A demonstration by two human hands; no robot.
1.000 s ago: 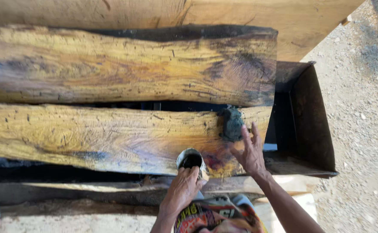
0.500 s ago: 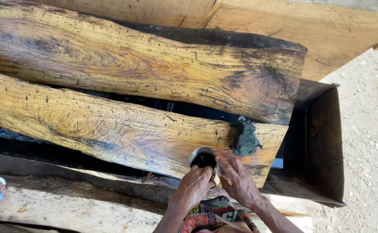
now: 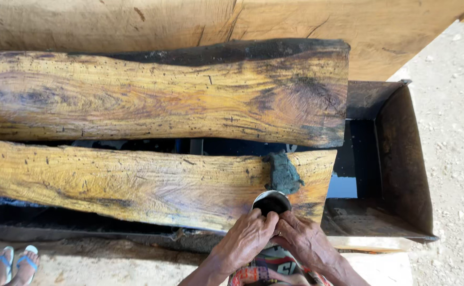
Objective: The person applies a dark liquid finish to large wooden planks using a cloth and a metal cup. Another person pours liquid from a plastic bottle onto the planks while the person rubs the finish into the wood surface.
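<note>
Right hand (image 3: 307, 241) now on cup (image 3: 272, 203)

Two wooden slabs (image 3: 163, 95), one cup (image 3: 272, 202), one rag (image 3: 283, 175).

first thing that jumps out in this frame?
Two long yellow-and-dark streaked wood slabs lie side by side over a dark metal trough: the upper slab and the lower slab. A dark wet rag sits on the lower slab's right end. Just below it, the left hand and right hand hold a small round can.
</note>
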